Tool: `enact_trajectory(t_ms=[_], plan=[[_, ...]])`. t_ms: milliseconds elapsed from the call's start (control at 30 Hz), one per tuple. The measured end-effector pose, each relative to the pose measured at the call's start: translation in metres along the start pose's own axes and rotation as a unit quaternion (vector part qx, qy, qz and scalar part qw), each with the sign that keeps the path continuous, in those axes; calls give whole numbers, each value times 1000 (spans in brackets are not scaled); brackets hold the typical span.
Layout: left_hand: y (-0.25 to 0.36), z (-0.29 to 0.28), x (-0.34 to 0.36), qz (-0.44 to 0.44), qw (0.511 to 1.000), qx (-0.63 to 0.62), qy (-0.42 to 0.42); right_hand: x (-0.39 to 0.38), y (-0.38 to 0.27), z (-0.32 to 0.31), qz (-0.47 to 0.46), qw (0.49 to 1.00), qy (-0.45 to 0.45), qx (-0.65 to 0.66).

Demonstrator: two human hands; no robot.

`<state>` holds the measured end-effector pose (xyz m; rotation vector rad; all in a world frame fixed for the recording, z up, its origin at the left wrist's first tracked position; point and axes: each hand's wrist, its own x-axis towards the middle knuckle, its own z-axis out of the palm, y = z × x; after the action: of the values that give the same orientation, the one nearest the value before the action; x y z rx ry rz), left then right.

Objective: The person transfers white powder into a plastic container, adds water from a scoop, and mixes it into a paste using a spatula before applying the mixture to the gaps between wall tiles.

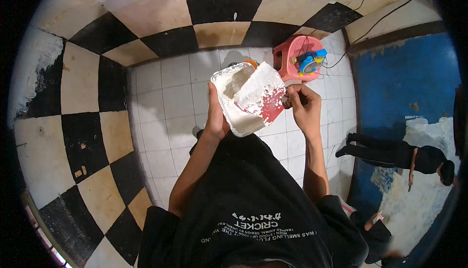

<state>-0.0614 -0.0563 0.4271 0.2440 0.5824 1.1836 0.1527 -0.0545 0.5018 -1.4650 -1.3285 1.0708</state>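
My left hand (218,117) grips the left side of a white plastic tub (240,132), held up before my chest. White paste, like wall putty, coats the inside of the tub (223,90). Pinched at its edge, a flat red putty spreader (273,106) is in my right hand (306,106). Its blade lies tilted over the tub's opening and is thickly smeared with white paste. The spreader hides part of the tub's inside.
A pink plastic stool (285,48) by the far wall bears a blue and yellow device (311,63) with cables. An orange object (250,62) shows behind the tub. One person in black (419,159) stands at the white-patched blue wall (395,87); another (375,236) is lower right.
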Motion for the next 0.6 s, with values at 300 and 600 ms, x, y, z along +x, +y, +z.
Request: enact_trajectory(t_ms=[300,600], plan=[[-1,2,0,-15,1000,18,9,-1,14,-5,6,996,-36,-80],[-2,0,0,-34,999,24,8,-4,10,-11,42,997,-53,-42]])
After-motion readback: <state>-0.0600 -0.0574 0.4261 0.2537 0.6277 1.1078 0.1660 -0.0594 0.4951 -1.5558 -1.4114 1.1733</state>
